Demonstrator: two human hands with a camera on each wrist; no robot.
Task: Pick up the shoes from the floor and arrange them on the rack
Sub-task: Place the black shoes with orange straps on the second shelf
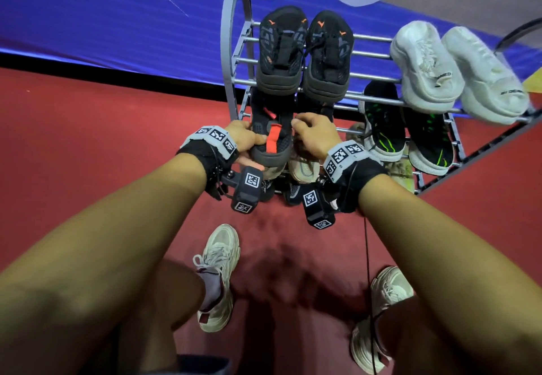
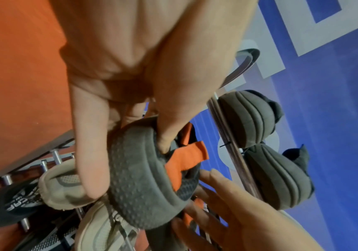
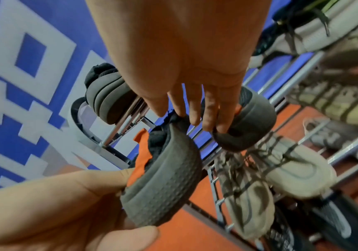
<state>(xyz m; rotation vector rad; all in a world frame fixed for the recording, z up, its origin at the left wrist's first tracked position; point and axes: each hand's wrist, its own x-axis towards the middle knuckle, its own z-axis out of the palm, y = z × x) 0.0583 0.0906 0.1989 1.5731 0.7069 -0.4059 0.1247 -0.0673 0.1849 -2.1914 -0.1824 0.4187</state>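
Shoes going onto the rack now: the left hand grips the heel of a black shoe with an orange tab at the second tier, while the right hand curls round its mate alongside. That heel overhangs the bars; let go early and it could tip down onto the beige shoes below.

The rack has shiny metal bars. The black shoe has a bumpy, dull rubber heel and a soft orange cloth tab. The red floor looks like fuzzy carpet.
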